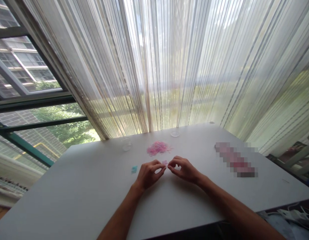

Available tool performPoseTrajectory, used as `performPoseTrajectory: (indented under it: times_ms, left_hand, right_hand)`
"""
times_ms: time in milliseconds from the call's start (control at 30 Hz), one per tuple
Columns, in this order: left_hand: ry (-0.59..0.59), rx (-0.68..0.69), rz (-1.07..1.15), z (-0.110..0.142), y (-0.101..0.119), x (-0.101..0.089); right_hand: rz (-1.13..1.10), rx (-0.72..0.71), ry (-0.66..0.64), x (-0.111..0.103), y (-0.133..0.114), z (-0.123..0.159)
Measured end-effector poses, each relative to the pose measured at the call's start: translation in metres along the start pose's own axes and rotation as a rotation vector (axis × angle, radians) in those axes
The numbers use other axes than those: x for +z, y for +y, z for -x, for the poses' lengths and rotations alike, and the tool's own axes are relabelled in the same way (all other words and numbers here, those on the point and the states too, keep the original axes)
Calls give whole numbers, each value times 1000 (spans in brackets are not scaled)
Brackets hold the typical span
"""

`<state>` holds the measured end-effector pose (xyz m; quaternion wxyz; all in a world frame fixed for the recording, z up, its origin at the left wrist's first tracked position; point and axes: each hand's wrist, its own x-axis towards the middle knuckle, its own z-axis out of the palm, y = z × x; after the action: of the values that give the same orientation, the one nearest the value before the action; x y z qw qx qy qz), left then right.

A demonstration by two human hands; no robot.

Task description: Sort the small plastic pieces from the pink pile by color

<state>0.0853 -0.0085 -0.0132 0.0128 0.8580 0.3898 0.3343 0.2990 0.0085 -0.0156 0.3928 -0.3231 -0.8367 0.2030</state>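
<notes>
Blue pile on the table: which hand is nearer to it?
Left. The left hand is just right of the blue pile; the right hand is farther right, beyond the left.

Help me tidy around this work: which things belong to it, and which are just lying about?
Seemingly in use:
left hand, right hand
pink pieces by the fingers
pink pile
blue pieces, probably

Seemingly lying about:
left clear item
right clear item
blurred pink item
</notes>
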Motion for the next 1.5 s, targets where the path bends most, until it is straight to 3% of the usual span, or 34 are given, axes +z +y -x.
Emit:
performPoseTrajectory:
  times_ms: [733, 1133, 1500]
  left_hand:
    - [-41, -76, 119, 0, 5, -1]
    - [27, -92, 104, -1, 7, 5]
    - [50, -96, 77, -1, 7, 7]
  right_hand:
    - [-12, -2, -17, -1, -2, 0]
    - [-39, 62, 34, -1, 2, -3]
    - [-57, 86, -47, -12, 2, -4]
